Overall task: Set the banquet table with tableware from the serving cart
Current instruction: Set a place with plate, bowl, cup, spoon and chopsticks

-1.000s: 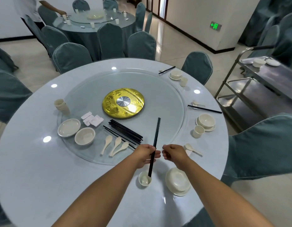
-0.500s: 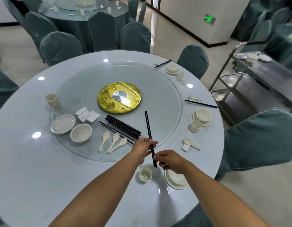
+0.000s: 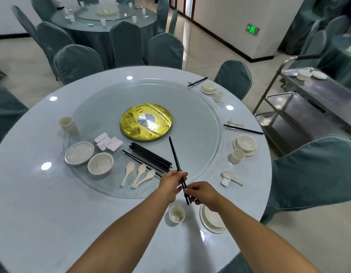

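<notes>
A pair of black chopsticks (image 3: 174, 154) is held in the air over the near edge of the glass turntable (image 3: 200, 107), tips pointing away from me. My left hand (image 3: 170, 183) pinches the pair near its middle. My right hand (image 3: 202, 193) grips it near the lower end. Just below my hands stand a small cream cup (image 3: 177, 213) and a cream bowl on a plate (image 3: 213, 220), partly hidden by my right wrist. A spoon on a white rest (image 3: 229, 177) lies to the right.
On the turntable lie several black chopsticks (image 3: 151, 156), three spoons (image 3: 139, 174), white rests (image 3: 108, 142), a plate (image 3: 79, 152), a bowl (image 3: 100, 163) and stacked cups (image 3: 68, 125). Two set places sit at the right rim. The steel serving cart (image 3: 316, 99) stands at right; covered chairs ring the table.
The chopsticks went from upright over the cup to tilted forward with tips toward the gold centre. My right hand moved in and took hold of their lower end.
</notes>
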Motion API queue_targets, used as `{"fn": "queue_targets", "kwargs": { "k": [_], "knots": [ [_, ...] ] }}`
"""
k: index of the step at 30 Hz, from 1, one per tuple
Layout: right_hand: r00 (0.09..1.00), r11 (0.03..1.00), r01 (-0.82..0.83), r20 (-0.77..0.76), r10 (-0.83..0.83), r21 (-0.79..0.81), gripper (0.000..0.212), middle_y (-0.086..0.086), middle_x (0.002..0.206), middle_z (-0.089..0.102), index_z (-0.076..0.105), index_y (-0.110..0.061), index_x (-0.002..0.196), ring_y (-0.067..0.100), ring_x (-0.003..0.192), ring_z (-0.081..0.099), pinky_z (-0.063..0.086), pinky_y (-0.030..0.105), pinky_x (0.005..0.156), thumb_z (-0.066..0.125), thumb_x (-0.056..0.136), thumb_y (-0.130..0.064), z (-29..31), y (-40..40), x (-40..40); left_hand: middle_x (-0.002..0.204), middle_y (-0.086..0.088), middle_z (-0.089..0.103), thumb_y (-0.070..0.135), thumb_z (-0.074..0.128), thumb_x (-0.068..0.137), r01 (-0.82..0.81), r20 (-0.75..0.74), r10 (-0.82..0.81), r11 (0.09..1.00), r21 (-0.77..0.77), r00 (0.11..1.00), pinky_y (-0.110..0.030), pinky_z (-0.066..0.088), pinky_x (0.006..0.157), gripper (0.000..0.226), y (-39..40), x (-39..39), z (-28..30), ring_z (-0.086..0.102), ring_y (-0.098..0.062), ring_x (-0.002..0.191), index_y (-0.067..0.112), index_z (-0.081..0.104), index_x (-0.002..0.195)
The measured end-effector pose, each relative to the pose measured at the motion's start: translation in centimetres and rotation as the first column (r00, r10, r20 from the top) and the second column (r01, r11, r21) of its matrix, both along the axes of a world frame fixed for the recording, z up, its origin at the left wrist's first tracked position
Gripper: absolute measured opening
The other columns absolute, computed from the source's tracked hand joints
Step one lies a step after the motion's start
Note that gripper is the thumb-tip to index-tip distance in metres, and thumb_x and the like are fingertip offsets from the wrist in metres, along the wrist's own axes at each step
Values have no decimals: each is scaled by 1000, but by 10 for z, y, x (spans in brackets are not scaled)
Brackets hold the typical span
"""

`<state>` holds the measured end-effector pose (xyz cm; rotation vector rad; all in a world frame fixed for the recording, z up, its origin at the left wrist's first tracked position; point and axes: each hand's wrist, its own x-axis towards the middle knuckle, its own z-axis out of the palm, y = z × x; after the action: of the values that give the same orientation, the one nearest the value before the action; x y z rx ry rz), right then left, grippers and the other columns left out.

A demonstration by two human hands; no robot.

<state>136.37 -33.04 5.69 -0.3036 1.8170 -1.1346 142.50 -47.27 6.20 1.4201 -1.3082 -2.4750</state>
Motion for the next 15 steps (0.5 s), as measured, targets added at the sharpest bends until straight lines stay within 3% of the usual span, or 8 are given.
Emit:
{"fn": "queue_targets", "kwargs": {
  "k": [8,11,15],
  "knots": [
    [990,997,-18,-140,27,69,15,3,77,75,76,-15,80,11,56,56,41,21,50,69,84,-28,10,12,-19,102,3,75,19,59,98,-17,14,17,1000,-20,1000,-38,44,99,11,15,-18,4,68,-13,100,15,60,107],
    [948,987,-47,-304,92,153,11,-7,63,67,73,-22,76,5,55,57,41,12,51,73,81,-31,10,18,-25,99,2,76,18,61,96,-42,23,43,999,-22,999,-37,46,98,9,23,-24,5,68,-12,97,16,60,105],
    [854,961,-48,-488,180,272,16,-3,75,70,72,-20,86,7,65,60,42,16,57,69,85,-36,8,23,-28,96,1,76,16,61,96,-98,22,98,995,-23,995,-35,46,92,11,34,-34,6,68,-12,93,15,59,107]
  ]
}}
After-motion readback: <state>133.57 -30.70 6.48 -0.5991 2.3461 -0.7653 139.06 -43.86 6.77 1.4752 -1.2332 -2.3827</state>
